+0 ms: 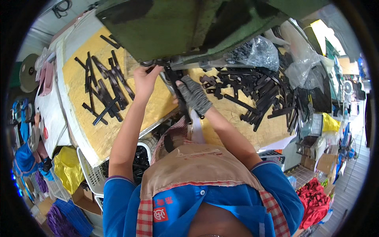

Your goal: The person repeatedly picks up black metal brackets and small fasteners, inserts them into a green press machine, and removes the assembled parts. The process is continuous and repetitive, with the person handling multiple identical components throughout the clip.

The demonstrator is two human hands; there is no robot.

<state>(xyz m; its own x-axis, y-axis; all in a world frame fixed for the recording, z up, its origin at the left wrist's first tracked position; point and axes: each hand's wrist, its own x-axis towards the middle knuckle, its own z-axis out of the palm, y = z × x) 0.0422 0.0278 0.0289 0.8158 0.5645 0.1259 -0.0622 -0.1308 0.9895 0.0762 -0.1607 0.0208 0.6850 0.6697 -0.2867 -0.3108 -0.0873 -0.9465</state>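
Observation:
My left hand is bare and reaches up to the tooling of a large green machine. Its fingers are pinched together at a small dark part there, and what lies between them is too small to make out. A grey knitted glove covers my right hand, which is closed around a long black metal bar. The bar slants from the tooling down towards my apron, between the two hands. Part of it is hidden behind the gloved fingers.
Several black metal strips lie loose on the yellow board at left. A dense heap of black bars and brackets covers the right board, beside clear plastic bags. A white plastic basket with dark parts stands below the left board.

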